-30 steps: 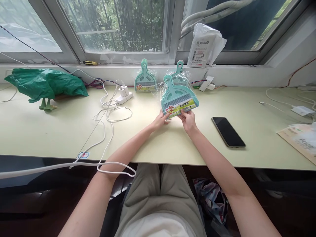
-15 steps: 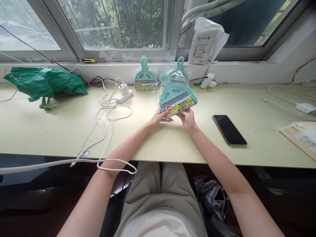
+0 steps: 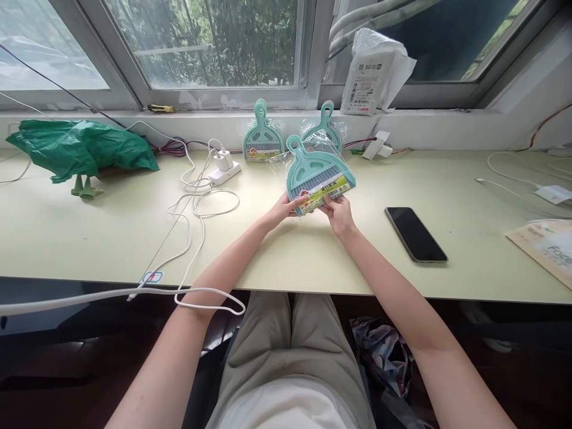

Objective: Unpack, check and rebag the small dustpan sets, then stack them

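Both hands hold a mint-green dustpan and brush set (image 3: 318, 171) in a clear plastic wrapper, raised above the table and tilted with its handle to the upper left. My left hand (image 3: 285, 210) grips the lower left corner, thumb on the front. My right hand (image 3: 338, 213) pinches the bottom edge beside the yellow-green label, its thumb also in front. Fingers behind the pack are mostly hidden. Against the wall stand similar wrapped sets, one group (image 3: 263, 136) to the left and another (image 3: 328, 125) partly covered by the held pack.
A black phone (image 3: 416, 235) lies to the right. White cables and a power strip (image 3: 224, 173) spread at left, near a green plastic bag (image 3: 84, 146). One white cable (image 3: 111, 293) crosses the table's front edge. A paper pack (image 3: 370, 80) stands on the sill.
The held dustpan set has shifted very slightly left, and the left hand with it. Its fingers now show less beneath the pack. Both hands keep their grip.
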Motion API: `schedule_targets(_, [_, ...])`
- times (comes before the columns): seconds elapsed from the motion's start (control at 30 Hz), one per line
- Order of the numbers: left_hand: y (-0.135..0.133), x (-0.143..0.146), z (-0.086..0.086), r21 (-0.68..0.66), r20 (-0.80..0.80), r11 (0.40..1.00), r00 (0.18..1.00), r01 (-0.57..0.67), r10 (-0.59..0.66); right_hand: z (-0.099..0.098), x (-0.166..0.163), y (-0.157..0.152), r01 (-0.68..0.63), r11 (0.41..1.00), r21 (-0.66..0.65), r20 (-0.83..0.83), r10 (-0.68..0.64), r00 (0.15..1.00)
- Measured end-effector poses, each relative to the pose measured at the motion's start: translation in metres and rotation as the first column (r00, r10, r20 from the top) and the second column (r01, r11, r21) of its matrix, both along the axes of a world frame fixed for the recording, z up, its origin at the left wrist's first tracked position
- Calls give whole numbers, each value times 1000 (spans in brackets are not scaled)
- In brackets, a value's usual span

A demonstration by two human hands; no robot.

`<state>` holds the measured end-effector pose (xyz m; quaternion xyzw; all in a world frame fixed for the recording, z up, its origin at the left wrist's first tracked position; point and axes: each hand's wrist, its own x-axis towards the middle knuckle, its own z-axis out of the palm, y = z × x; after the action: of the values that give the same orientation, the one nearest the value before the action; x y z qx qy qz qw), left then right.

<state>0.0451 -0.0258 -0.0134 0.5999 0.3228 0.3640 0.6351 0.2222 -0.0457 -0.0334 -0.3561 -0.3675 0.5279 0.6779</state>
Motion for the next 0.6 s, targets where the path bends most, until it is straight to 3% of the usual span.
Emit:
schedule_targets(0.17, [-4, 3, 1, 16, 17, 999, 999, -52, 52, 1, 1, 0, -28, 1000, 6, -22, 28, 999])
schedule_targets(0.33, [1, 5, -5, 23, 29, 996, 996, -82, 82, 6, 3, 1, -57, 996, -73, -24, 56, 998])
schedule_targets(0.6, [0, 3, -3, 74, -6, 995, 998, -65, 66, 4, 13, 9, 100, 984, -151, -52, -109, 993])
